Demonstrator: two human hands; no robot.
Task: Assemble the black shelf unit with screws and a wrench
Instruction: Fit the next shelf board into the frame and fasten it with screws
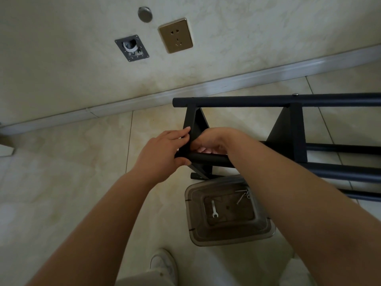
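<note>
Nearest, a white shoe (164, 264) stands on the tiled floor (61, 162) beside a clear bin (231, 236) holding a wrench (214, 209) and screws (244, 196). Beyond it the black shelf unit (288, 129) lies on its side near the baseboard. Left hand (162, 150) grips a tube end and bracket; right hand (214, 141) curls behind the bracket, apparently pinching something hidden.

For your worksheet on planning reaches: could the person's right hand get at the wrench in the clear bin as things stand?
Probably yes: the wrench lies uncovered in the open-topped bin, just below the right hand, which would first have to leave the shelf frame.
</note>
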